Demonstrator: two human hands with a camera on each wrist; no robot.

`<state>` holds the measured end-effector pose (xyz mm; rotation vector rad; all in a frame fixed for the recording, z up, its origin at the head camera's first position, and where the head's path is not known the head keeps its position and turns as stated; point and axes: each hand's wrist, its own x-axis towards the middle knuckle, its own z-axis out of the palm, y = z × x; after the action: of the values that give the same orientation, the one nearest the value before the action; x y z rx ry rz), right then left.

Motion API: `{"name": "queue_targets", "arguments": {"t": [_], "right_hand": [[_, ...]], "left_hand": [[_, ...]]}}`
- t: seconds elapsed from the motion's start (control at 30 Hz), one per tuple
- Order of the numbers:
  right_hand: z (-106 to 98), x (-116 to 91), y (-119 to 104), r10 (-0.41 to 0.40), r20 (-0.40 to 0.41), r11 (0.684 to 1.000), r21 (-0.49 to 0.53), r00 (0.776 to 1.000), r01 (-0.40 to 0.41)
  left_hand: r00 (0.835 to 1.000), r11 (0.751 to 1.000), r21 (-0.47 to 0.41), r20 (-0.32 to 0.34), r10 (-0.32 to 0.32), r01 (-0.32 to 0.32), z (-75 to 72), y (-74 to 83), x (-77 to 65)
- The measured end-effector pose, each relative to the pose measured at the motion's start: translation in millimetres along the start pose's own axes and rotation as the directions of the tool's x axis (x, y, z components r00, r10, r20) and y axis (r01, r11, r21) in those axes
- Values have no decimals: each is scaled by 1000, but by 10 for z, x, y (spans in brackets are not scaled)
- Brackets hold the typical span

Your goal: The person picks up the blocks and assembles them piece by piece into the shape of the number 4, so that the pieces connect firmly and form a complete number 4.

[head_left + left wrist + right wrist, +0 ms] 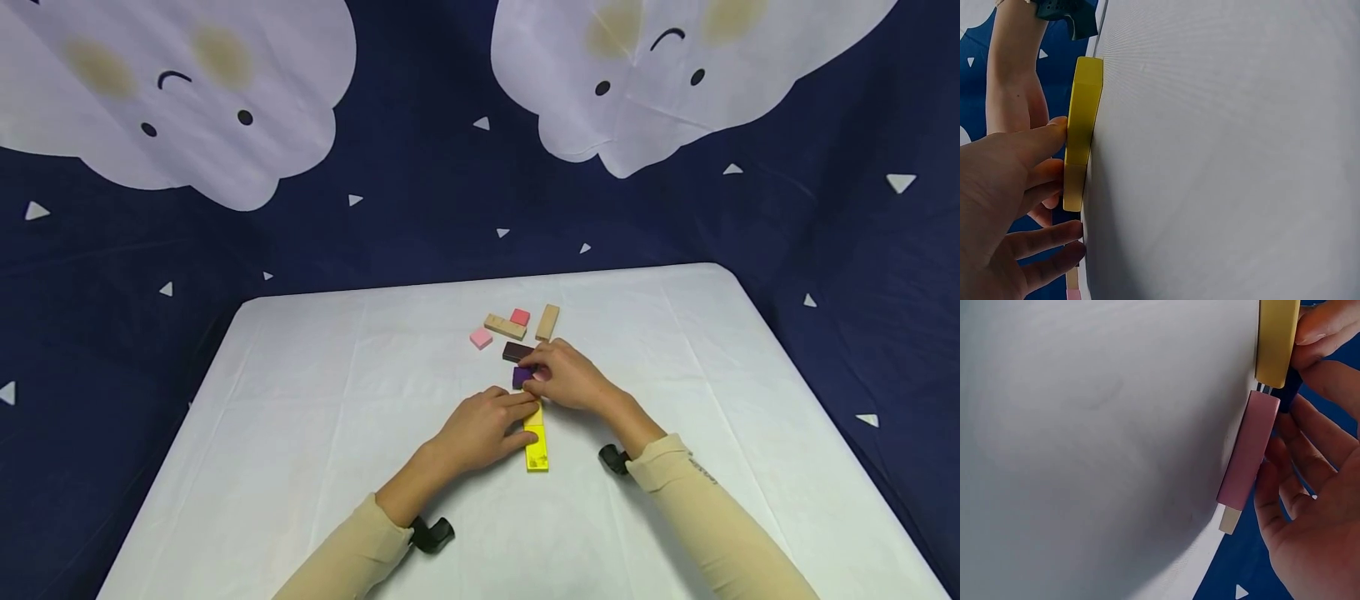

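Observation:
In the head view, a bright yellow block (537,454) and a paler yellow block (533,414) lie end to end. My left hand (486,427) rests on them from the left, fingers extended and thumb on the bright one. My right hand (568,375) pinches a small purple block (521,378) between thumb and fingers, just beyond the yellow pair. Close to its fingertips lies a dark brown block (516,352). In the right wrist view, a pink block (1249,450) lies beside the right fingers, mostly hidden by that hand in the head view.
Farther back on the white table (300,400) lie a light pink block (481,337), a coral block (520,317) and two wooden blocks, one slanting (505,327), the other more upright (547,322). A dark blue cloth (420,242) with clouds hangs behind.

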<state>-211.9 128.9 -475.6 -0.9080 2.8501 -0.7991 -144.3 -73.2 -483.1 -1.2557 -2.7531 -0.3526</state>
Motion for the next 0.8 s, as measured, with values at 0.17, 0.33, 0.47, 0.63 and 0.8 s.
{"name": "queue_targets", "arguments": {"t": [0.17,0.33,0.47,0.63,0.8], "right_hand": [[-13,5,4,13,12,1000,-2,1000,-13],[-29,13,4,15,27,1000,-7,1000,-15],[-42,13,12,14,26,1000,-19,1000,-13],[-51,4,17,27,34,999,-25,999,-27],[-55,9,5,20,39,1000,-17,999,-20]], "left_hand": [[1000,1000,6,3,7,-7,-7,4,8],[1000,1000,9,13,1,-1,-24,7,18],[1000,1000,10,21,-5,5,-22,7,31],[1000,1000,11,29,-4,4,-20,9,33],[999,1000,16,32,-17,16,-23,7,19]]}}
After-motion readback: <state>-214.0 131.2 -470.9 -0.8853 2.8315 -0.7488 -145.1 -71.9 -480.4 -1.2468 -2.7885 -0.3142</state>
